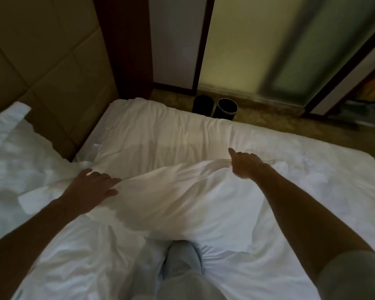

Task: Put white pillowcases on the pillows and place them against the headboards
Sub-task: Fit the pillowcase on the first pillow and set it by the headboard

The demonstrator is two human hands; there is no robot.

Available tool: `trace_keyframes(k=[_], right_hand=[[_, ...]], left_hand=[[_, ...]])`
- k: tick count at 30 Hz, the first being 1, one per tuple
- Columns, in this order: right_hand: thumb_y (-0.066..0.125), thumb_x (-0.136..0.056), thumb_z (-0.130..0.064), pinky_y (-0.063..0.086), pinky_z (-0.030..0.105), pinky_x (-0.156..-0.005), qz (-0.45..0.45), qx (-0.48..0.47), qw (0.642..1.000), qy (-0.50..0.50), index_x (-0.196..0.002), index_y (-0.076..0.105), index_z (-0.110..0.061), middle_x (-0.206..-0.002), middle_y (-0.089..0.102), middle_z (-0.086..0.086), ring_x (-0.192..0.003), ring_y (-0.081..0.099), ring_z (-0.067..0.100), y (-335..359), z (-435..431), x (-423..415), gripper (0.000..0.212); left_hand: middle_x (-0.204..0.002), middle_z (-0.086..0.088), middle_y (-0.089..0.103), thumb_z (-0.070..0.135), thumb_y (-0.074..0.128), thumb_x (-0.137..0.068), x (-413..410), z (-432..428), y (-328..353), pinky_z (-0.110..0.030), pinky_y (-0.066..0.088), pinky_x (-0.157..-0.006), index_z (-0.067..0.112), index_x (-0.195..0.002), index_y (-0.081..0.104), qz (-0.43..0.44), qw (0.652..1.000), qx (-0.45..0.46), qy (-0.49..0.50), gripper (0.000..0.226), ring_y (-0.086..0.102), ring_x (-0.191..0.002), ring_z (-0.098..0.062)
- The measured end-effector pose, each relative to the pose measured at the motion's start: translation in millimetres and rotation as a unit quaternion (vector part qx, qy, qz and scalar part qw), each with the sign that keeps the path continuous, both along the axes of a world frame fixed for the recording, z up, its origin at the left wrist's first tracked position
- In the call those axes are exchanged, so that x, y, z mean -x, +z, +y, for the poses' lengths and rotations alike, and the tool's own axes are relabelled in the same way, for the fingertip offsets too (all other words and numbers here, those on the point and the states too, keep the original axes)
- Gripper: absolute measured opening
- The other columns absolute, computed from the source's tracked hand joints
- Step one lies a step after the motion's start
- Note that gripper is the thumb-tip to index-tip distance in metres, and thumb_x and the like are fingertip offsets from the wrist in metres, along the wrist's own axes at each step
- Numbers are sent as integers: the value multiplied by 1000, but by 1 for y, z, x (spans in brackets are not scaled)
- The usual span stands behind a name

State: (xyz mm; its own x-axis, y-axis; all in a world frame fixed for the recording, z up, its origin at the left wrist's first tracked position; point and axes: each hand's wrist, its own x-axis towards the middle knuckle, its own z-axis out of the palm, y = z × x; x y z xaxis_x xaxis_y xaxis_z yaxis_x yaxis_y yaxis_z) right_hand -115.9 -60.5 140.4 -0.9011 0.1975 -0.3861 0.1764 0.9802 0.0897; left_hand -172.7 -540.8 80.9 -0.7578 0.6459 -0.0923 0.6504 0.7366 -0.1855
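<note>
Both hands, L (91, 187) & R (245, 165), pinch pillow (182, 198) edge; headboard (41, 68) left, bins (225, 110) beyond bed.

White pillow (182, 191) on a white bed (290, 191); tan headboard (41, 61) in a panel grid; two black cylindrical bins (225, 109); pale grey trousers (182, 263).

A hotel-style bedroom: white-sheeted bed (268, 152), padded headboard (41, 61), two black bins (224, 109) on carpet (268, 118)
</note>
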Motion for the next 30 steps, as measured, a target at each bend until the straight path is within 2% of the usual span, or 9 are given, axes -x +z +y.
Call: trace_keyframes(k=[2,5,9,13,18,21,26,28,30], right_hand=[[40,-100,-25,45,46,-93,-3,19,1000,-15,-145,31,-14,-125,61,13,-109,60,32,-7,8,8,47],[41,-99,-26,46,39,-80,-24,39,999,-17,-136,43,-17,-117,64,9,-99,63,28,-17,8,13,38],[46,-95,-31,46,35,-77,-75,77,994,-5,-119,59,-23,-106,65,1,-91,61,21,-25,10,12,28],[63,-78,-38,48,32,-84,-93,118,988,-23,-122,63,-32,-119,63,-5,-103,60,20,-14,23,0,45],[71,-58,-55,52,35,-87,-94,109,987,-75,-118,65,-37,-111,66,-7,-99,61,16,-12,38,-29,63],[78,-63,-55,47,36,-95,-101,92,987,-87,-128,61,-29,-126,61,-2,-113,58,21,-13,38,-41,72],[77,-76,-43,49,32,-86,-114,54,990,-60,-128,59,-23,-120,64,1,-108,61,20,-5,16,-64,59],[75,-77,-39,49,31,-83,-111,41,992,-52,-127,57,-20,-116,64,1,-103,62,20,-2,9,-74,56],[73,-80,-38,49,29,-82,-106,16,994,-27,-124,56,-17,-114,64,1,-101,62,19,0,5,-83,52]], left_hand=[[-104,3,73,54,60,-89,0,-4,-1,-50,48,-88,31,-121,67,1,1000,-23,-7,40,70,-88,-23],[-105,2,72,60,37,-88,-2,-12,-2,-50,48,-87,32,-125,63,2,1000,-11,-6,53,69,-90,-24],[-102,-6,70,61,33,-87,-1,-8,1,-48,50,-82,27,-123,64,2,1000,25,19,58,68,-88,-29],[-95,-9,67,57,54,-87,5,4,5,-46,51,-76,22,-116,66,3,998,29,58,47,65,-84,-31],[-95,-11,69,34,84,-71,9,20,6,-47,52,-75,16,-110,68,-3,998,6,67,46,66,-86,-34],[-98,-8,67,16,81,-71,8,20,10,-46,53,-78,19,-118,63,6,995,29,90,51,65,-89,-31],[-118,2,60,27,58,-88,-5,21,16,-36,44,-89,29,-134,46,16,985,106,136,48,58,-109,-20],[-105,-1,65,25,68,-79,-14,15,19,-38,46,-82,22,-123,55,8,983,117,139,46,63,-96,-22],[-75,-7,66,15,85,-52,-23,5,14,-38,50,-68,13,-97,66,0,986,105,129,49,65,-65,-27]])
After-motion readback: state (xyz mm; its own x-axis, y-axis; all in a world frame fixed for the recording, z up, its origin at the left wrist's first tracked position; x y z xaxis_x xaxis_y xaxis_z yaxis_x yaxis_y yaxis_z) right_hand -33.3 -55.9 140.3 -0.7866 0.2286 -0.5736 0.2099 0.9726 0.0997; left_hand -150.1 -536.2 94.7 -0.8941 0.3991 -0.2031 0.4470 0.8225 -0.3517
